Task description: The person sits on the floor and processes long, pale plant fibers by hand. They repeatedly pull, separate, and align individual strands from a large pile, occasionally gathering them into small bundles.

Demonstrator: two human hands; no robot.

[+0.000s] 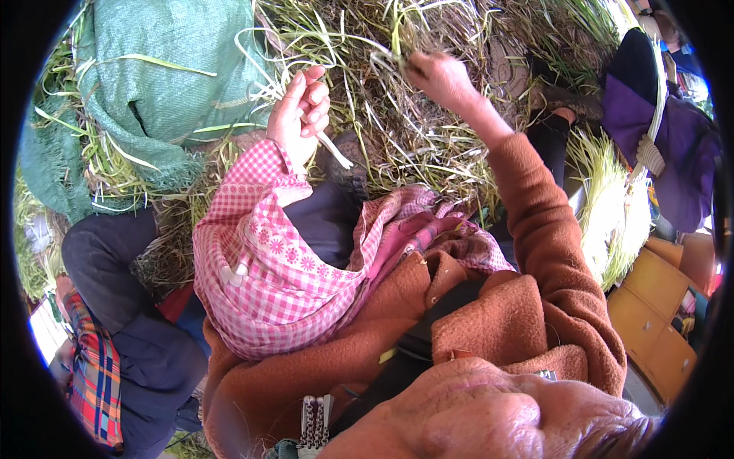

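Observation:
My left hand (301, 112), in a pink checked sleeve, is closed on a few pale plant stalks (334, 150); their white ends stick out below the fist and thin green leaves fan out above it. To the right, my right hand (438, 74), in a brown woollen sleeve, is blurred over a heap of loose stalks and leaves (401, 126). Its fingers are bent near some pale strands, and whether they grip any cannot be made out.
A green woven sack (166, 74) lies at upper left, strewn with leaves. Bundled pale-green stalks (608, 212) are at right, beside a person in purple (688, 143). Another person's dark trouser leg (109, 258) is close on the left. Yellow-brown cabinets (654, 315) stand at lower right.

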